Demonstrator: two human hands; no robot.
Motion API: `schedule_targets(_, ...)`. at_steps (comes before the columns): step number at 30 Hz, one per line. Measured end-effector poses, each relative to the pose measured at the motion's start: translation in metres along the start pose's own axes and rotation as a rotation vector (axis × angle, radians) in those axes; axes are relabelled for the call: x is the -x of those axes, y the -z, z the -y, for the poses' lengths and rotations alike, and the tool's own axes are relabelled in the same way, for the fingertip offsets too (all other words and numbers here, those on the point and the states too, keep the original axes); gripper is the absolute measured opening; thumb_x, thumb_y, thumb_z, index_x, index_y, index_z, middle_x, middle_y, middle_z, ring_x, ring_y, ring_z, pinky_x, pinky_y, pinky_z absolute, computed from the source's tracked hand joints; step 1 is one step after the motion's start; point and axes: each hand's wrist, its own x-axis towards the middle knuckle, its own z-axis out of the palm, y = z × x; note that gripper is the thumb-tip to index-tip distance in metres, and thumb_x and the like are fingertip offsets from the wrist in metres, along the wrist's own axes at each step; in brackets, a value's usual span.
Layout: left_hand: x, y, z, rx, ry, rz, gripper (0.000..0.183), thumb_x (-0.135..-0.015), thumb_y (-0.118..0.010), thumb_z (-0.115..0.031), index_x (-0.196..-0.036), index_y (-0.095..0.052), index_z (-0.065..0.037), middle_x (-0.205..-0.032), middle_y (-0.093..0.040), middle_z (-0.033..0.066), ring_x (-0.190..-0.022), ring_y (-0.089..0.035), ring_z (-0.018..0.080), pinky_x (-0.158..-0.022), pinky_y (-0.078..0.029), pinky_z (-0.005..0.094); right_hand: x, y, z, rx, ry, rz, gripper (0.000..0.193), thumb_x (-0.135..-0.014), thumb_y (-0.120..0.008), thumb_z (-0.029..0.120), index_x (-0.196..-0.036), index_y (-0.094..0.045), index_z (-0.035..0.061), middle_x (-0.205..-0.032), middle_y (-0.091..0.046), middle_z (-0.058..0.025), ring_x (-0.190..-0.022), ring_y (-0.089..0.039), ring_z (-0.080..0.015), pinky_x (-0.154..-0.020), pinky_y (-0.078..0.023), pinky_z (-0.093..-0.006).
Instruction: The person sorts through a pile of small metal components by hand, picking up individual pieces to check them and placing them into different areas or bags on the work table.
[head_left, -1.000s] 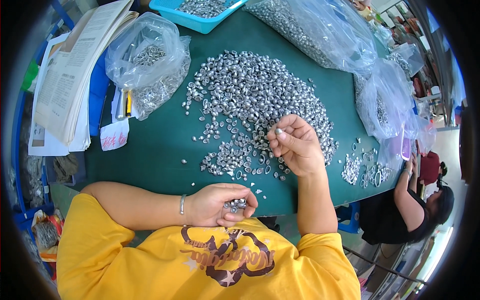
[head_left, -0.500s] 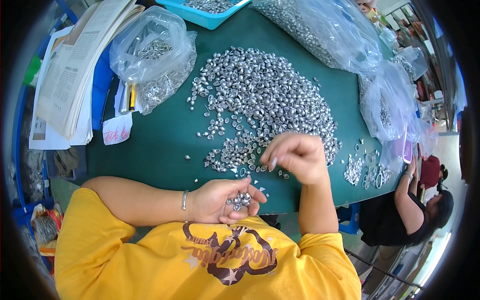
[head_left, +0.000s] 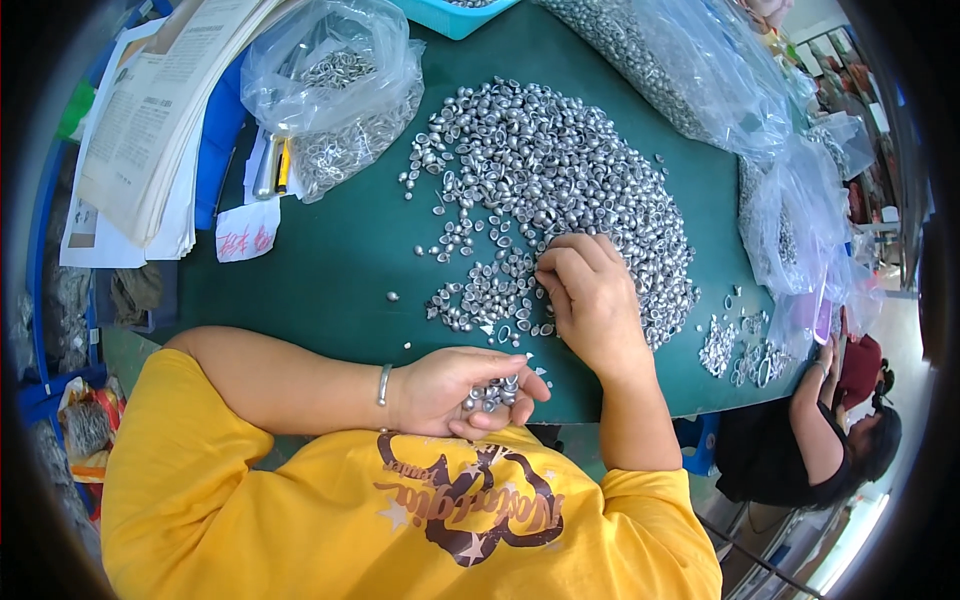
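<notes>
My left hand point(head_left: 430, 391) is cupped palm up close to my yellow shirt, with a small heap of silvery, hollow, rounded metal pieces point(head_left: 490, 395) in its curled fingers. My right hand point(head_left: 597, 305) reaches to the near side of a large pile of the same metal pieces point(head_left: 545, 150). Its thumb and fingertips are pinched together at the pile; what they hold, if anything, is hidden behind the fingers. A smaller cluster of loose metal pieces point(head_left: 478, 297) lies to the left of those fingertips.
Clear bags of metal parts point(head_left: 335, 140) stand back left, beside stacked papers point(head_left: 165, 130); more bulging bags point(head_left: 690, 85) line the back right. A blue tray point(head_left: 455, 18) sits at the far edge. Small rings point(head_left: 755, 360) lie right. Another person point(head_left: 800, 450) sits beyond.
My right hand has come down from above the cluster to the pile, and its fingers have closed together. My left hand stays cupped around its pieces. The whole view has shifted slightly.
</notes>
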Motion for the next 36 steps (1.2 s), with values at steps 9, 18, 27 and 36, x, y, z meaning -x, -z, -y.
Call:
schedule_targets(9, -0.001, 0.004, 0.003, -0.009, -0.022, 0.027, 0.038, -0.096, -0.03, -0.03, -0.106, -0.051, 0.0, -0.086, -0.051, 0.0106, -0.052, -0.036, 0.0079, -0.04, -0.028, 0.0177, 0.004, -0.003, 0.001, -0.016, -0.057, -0.045, 0.014, -0.068, -0.061, -0.003, -0.081, -0.059, 0.0018, -0.082, -0.058, -0.0097, -0.075, -0.054, -0.0284, -0.066, -0.045, -0.0358)
schedule_targets(18, -0.001, 0.006, 0.004, -0.008, -0.027, 0.039, 0.037, -0.096, -0.031, -0.03, -0.105, -0.052, 0.0, -0.086, -0.051, 0.0101, -0.054, -0.038, 0.0085, -0.042, -0.029, 0.0185, 0.009, 0.001, 0.006, -0.931, -0.574, -0.069, 0.019, -0.077, -0.058, -0.008, -0.095, -0.056, -0.0012, -0.087, -0.062, -0.0073, -0.078, -0.06, -0.0125, -0.068, -0.049, -0.0224)
schedule_targets(27, -0.001, 0.007, 0.004, 0.006, -0.02, 0.038, 0.037, -0.096, -0.032, -0.031, -0.105, -0.051, 0.0, -0.086, -0.052, 0.0103, -0.054, -0.039, 0.0085, -0.041, -0.029, 0.0184, 0.009, -0.002, 0.012, -0.877, -0.307, -0.187, 0.033, -0.073, -0.061, -0.011, -0.104, -0.053, -0.0025, -0.091, -0.06, -0.0097, -0.08, -0.059, -0.0146, -0.069, -0.049, -0.0233)
schedule_targets(36, -0.001, 0.006, 0.004, 0.017, -0.024, 0.029, 0.035, -0.095, -0.035, -0.032, -0.101, -0.053, -0.003, -0.08, -0.051, 0.0078, -0.051, -0.038, 0.0076, -0.038, -0.026, 0.0189, 0.01, 0.006, 0.009, -1.722, -0.821, -0.049, 0.016, -0.086, -0.051, 0.005, -0.098, -0.056, -0.0052, -0.089, -0.062, -0.0178, -0.074, -0.063, -0.0213, -0.06, -0.055, -0.0288)
